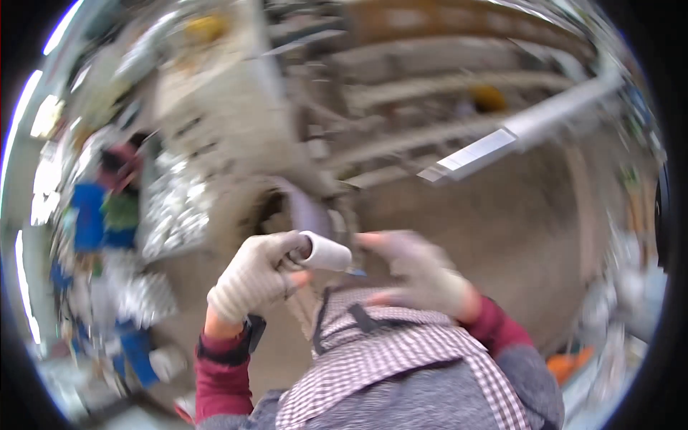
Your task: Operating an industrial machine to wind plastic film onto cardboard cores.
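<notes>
My left hand [251,278], in a pale knit glove with bare fingertips, grips a short white tube-like piece [330,254] by its left end. The piece is hollow and points to the right. Across from it, my right hand [424,274], gloved the same way, holds nothing that I can see; its fingers are apart and smeared by motion. Just beyond the tube piece stands a pale lilac curved band [307,208] beside a dark round opening [270,208] on a beige machine [229,118].
White pieces lie heaped [175,204] at the left, near a blue crate [87,215] and a person in pinkish red [122,165]. A long white beam [545,118] slants across the far right. Something orange [570,364] lies at the lower right. Much is blurred.
</notes>
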`<state>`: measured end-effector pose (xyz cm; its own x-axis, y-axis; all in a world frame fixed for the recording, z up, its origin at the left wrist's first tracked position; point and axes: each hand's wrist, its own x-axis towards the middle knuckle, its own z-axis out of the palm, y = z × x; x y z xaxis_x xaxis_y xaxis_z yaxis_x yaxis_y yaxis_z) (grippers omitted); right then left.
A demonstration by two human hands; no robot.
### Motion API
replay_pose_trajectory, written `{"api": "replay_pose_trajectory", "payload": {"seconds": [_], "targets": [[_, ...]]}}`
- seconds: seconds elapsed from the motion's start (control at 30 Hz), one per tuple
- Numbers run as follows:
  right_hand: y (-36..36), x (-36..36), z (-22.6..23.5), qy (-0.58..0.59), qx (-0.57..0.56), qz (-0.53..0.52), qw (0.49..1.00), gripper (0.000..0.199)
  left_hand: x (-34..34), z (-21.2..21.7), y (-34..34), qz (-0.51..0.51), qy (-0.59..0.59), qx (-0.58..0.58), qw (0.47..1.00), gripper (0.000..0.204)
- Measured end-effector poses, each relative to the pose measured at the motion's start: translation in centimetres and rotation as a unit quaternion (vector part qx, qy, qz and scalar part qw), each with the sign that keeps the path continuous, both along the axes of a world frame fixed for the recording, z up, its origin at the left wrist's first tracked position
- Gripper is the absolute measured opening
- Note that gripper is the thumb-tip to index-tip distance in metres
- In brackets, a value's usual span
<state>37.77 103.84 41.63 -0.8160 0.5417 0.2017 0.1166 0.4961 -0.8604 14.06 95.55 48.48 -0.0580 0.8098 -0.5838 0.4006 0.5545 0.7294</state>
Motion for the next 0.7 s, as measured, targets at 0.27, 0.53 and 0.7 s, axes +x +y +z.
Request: {"api": "replay_pose_trajectory", "payload": {"seconds": [0.27,0.53,0.7], "targets": [[-3.8,0.5,-9.4,0.243,-0.643,-0.028,0.725,0.057,7.4,-6.5,-1.8,0.058,0.031,0.133,0.989,0.073],[8.6,5.0,-6.8,0.479,-0.528,-0.254,0.653,0.034,10.0,-7.7,4.2,-0.018,0.163,0.188,0.968,0.094],[13.2,13.4,-9.0,0.57,-0.456,-0.28,0.623,0.041,14.6,-5.5,12.6,-0.116,0.208,0.17,0.956,0.1]]}}
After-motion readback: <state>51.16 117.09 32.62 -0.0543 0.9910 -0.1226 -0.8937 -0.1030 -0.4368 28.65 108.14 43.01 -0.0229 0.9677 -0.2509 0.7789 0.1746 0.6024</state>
